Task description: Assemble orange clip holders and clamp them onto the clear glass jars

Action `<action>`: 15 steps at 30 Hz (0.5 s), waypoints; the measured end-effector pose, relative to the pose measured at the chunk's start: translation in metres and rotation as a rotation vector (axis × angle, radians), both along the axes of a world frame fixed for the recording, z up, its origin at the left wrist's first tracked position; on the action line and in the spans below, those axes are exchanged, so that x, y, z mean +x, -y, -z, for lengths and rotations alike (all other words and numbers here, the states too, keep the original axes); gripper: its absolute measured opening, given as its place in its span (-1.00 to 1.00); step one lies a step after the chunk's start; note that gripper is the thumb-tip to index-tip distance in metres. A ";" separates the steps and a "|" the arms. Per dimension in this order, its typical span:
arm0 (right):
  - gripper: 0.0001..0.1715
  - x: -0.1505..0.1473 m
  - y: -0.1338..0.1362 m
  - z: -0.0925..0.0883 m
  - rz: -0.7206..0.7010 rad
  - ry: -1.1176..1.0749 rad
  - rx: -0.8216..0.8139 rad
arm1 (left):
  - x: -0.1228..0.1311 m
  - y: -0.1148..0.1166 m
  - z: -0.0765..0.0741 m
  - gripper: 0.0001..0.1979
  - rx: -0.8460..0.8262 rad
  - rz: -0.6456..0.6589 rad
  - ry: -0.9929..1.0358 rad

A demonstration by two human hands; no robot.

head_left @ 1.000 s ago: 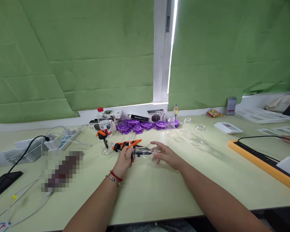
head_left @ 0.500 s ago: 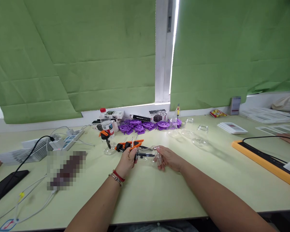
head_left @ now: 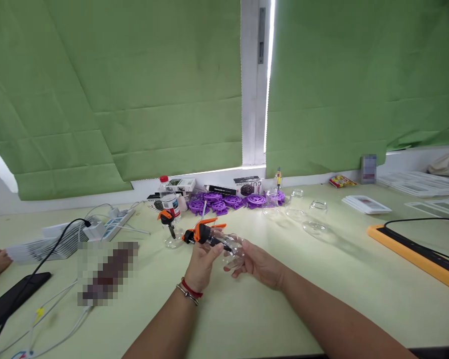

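Left grip (head_left: 202,267) near right grip (head_left: 262,264)

And it's a hard white slit of daylight blazing down beside the window frame (head_left: 250,99), clearly the brightest thing here, with another pale glow past the far-left edge of the green blinds (head_left: 164,85)! The bench (head_left: 269,309) is evenly bright, soft shadows trailing from the clear vessels (head_left: 316,214). Glints pick out the clear bottle (head_left: 232,244) in the fingers (head_left: 250,254), its outline faint. Wide-angle stretch pulls at the sides, the top-right corner darkens, and blocky pixels mask a dark oblong item (head_left: 108,271).
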State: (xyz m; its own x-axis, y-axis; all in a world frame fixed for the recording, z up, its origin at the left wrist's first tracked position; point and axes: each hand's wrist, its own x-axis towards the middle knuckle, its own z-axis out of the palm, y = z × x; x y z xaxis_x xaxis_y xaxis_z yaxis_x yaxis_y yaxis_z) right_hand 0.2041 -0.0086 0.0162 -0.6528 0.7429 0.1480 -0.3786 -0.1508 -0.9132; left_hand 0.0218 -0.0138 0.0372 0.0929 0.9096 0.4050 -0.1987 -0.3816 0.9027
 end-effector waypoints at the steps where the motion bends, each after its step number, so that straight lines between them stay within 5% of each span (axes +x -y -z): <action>1: -0.32 -0.001 0.001 0.002 0.008 0.040 0.004 | -0.003 0.002 -0.004 -0.62 0.010 -0.041 0.003; 4: -0.24 0.002 -0.003 0.009 0.109 0.152 -0.002 | -0.026 0.008 -0.022 -0.64 0.107 -0.322 -0.075; 7: -0.26 0.007 -0.011 0.015 0.232 0.231 -0.013 | -0.060 0.007 -0.041 -0.63 0.210 -1.024 -0.312; 9: -0.29 0.010 -0.017 0.018 0.307 0.271 -0.023 | -0.083 0.002 -0.046 -0.63 0.028 -1.393 -0.489; 11: -0.32 0.011 -0.021 0.019 0.356 0.286 -0.029 | -0.102 -0.007 -0.044 -0.62 -0.198 -1.487 -0.599; 15: -0.33 0.012 -0.023 0.019 0.387 0.299 -0.025 | -0.121 -0.023 -0.026 -0.69 -0.412 -1.354 -0.725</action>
